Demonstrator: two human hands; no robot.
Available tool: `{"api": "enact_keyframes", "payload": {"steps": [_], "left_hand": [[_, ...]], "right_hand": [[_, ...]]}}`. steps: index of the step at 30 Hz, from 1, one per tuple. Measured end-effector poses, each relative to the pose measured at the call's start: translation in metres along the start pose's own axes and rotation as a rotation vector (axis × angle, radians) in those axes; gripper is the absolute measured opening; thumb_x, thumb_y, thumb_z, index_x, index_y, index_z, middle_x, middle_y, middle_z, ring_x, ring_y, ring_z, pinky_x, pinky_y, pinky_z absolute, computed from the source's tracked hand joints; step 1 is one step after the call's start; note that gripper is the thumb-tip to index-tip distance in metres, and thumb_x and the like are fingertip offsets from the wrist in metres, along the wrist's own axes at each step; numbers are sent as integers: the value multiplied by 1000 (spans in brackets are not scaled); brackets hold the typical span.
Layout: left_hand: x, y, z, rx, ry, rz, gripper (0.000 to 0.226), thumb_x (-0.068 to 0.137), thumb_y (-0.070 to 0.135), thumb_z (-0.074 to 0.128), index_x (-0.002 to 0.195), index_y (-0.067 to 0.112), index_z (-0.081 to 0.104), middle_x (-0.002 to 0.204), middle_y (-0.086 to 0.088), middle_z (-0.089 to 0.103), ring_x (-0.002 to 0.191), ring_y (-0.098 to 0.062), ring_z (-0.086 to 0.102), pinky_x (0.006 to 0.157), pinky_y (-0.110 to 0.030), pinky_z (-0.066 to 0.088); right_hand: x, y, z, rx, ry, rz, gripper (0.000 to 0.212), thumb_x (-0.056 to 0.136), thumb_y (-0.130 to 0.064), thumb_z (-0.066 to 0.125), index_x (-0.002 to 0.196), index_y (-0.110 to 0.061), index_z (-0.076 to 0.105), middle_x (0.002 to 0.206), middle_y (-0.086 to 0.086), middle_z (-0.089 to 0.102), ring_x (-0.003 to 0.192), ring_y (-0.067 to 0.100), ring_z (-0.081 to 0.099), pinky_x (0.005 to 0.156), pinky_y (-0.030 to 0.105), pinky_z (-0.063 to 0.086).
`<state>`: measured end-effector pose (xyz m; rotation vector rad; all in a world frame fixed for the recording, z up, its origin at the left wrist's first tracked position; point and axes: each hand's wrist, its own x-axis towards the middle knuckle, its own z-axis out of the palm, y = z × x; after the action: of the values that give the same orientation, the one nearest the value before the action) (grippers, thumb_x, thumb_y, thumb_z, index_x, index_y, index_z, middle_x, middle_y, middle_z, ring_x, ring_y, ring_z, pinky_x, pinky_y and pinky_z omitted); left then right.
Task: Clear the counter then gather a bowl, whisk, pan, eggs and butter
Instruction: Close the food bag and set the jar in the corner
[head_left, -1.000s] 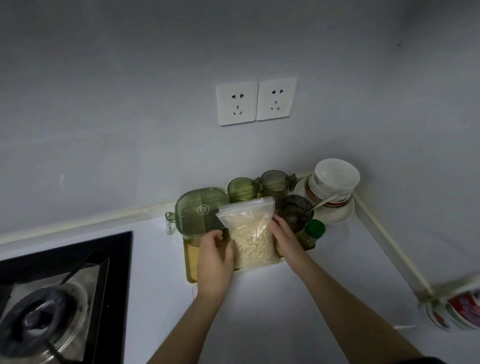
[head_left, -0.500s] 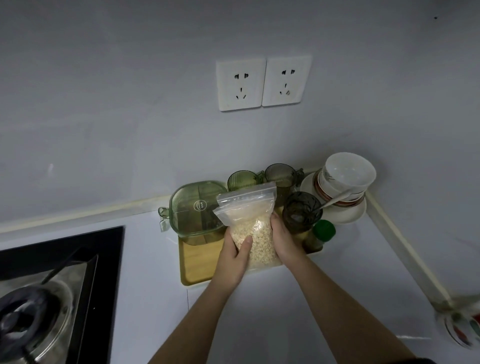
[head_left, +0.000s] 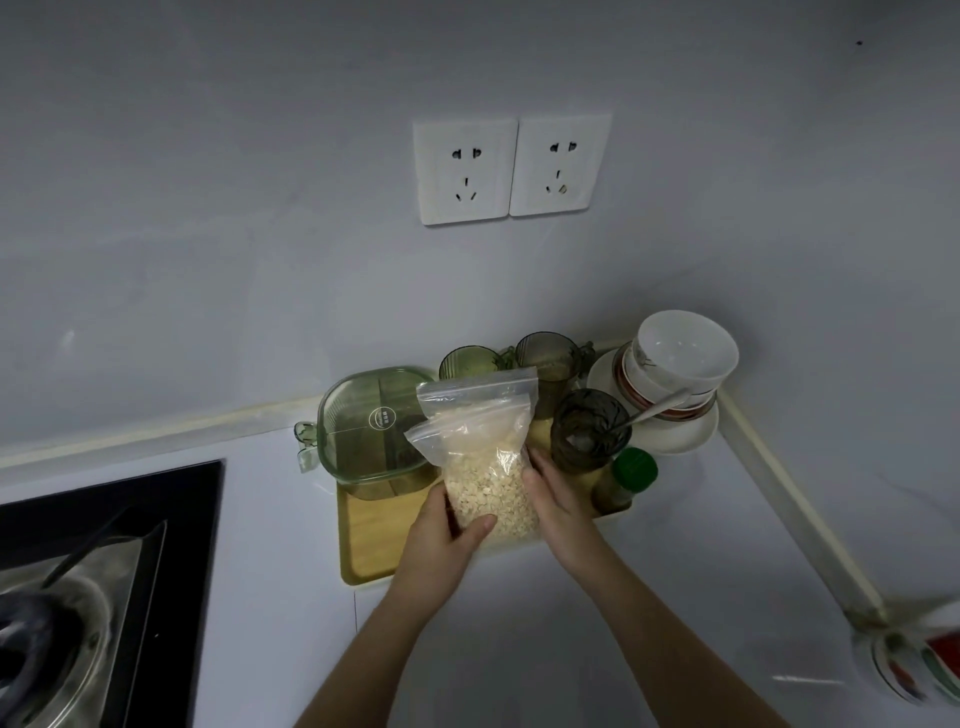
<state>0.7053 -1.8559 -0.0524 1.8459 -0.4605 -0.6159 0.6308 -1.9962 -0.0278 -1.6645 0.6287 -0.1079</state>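
Gripping the zip bag of oats (head_left: 480, 457) from both sides, the two hands hold it upright over the near edge of the wooden tray (head_left: 369, 540). The left hand (head_left: 444, 538) clasps the bag's lower left, thumb laid across the front over the oats, its other fingers hidden behind the plastic. The right hand (head_left: 558, 501) clasps the lower right edge, thumb against the bag's side, its fingers also out of sight behind. The bag's sealed top stands above both hands, in front of the green lidded container (head_left: 363, 426) on its left and the dark glass cup (head_left: 587, 428) on its right. A green-capped bottle (head_left: 631, 467) sits just right of the right hand. Stacked white bowls (head_left: 685, 348) fill the far right corner of the counter (head_left: 519, 634).
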Motion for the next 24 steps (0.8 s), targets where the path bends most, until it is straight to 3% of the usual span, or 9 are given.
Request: {"api": "enact_keyframes", "payload": {"steps": [2,4,7,11,14,15,18,22,24], "left_hand": [[4,0,-4,30,-17,-22,43,84,21,70,120,24,47,103,18,61,98,1,59,73,-8,46],[5,2,-3,69,24,6,41,83,19,70,119,22,51,102,17,62,96,4,59,74,-8,46],[5,-2,5,147,122,92,42,83,21,70,121,18,53,105,6,63,99,-8,60,82,-24,50],[0,-5,15,167,155,117,55,87,29,64,137,20,42,124,3,53,113,-9,51,96,-30,45],[0,-4,15,146,140,71,67,87,37,62,144,21,30,136,2,44,122,-9,44,104,-32,40],[2,-3,14,134,113,101,67,88,38,61,144,22,29,137,3,45,124,-8,44,105,-33,40],[6,0,13,158,53,164,63,89,32,61,143,23,30,135,7,49,123,-4,45,103,-30,41],[5,-3,14,326,93,196,65,89,34,60,143,13,29,137,-3,47,122,-15,48,95,-21,40],[5,-6,15,346,92,207,66,90,35,58,144,11,28,138,-4,46,122,-15,47,95,-18,38]], "right_hand": [[-1,9,-5,-25,-42,-14,36,98,-29,48,133,-32,45,131,-19,52,117,-10,49,96,14,38],[4,12,-8,-61,-14,-28,28,95,-26,55,122,-31,54,118,-9,61,108,0,58,91,23,46],[13,17,-11,-96,45,-55,20,94,-26,57,113,-33,55,116,-1,57,106,11,58,91,32,48],[12,15,-5,-47,-10,-7,35,97,-27,49,131,-26,42,129,-5,53,122,11,49,90,18,41],[13,8,-4,-72,-90,-10,56,99,-39,43,149,-24,21,147,-11,36,135,4,32,107,21,29],[15,7,-4,-91,-108,-23,56,99,-39,41,149,-25,20,146,-12,35,134,2,31,107,17,27],[17,4,-5,-147,-105,-68,44,101,-28,39,144,-27,26,130,-16,43,118,-6,40,84,-6,26],[16,5,-7,-159,-78,-99,36,101,-20,41,132,-34,29,117,-31,42,101,-31,36,79,-10,25],[17,6,-8,-167,-80,-102,35,101,-19,41,131,-33,29,117,-30,42,103,-29,37,80,-9,26]]}}
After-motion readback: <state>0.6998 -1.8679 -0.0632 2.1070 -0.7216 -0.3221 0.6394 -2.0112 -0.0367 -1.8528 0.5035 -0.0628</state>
